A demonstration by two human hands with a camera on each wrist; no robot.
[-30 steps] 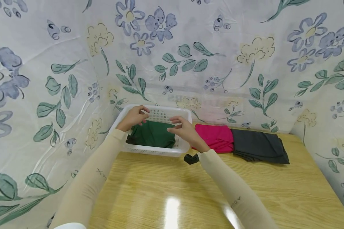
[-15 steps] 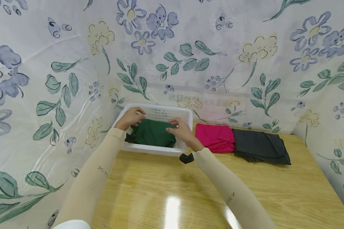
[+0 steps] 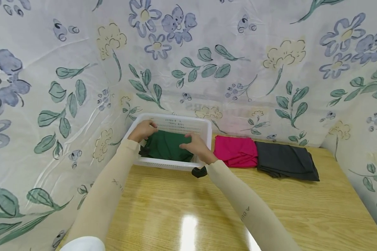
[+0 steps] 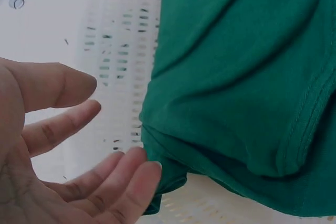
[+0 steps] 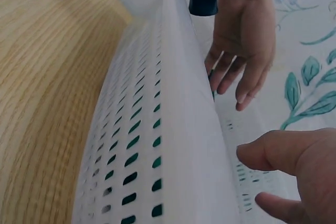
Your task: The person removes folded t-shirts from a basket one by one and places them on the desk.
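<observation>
A folded dark green garment lies in a white perforated plastic basket. Over the basket's left end is my left hand, its thumb and fingers apart. The left wrist view puts those fingertips beside the edge of the green fabric; whether they touch it I cannot tell. My right hand reaches over the basket's right end, by the garment's right side. In the right wrist view its thumb and a finger are spread inside the basket wall, with nothing between them.
To the right of the basket lie a folded pink-red cloth and a folded dark grey cloth, side by side. All stand on a wooden table. Floral sheeting hangs close behind and on the left.
Both hands have come a little lower into the basket; the right hand has also shifted slightly left. Garment, basket and the two cloths have stayed in place.
</observation>
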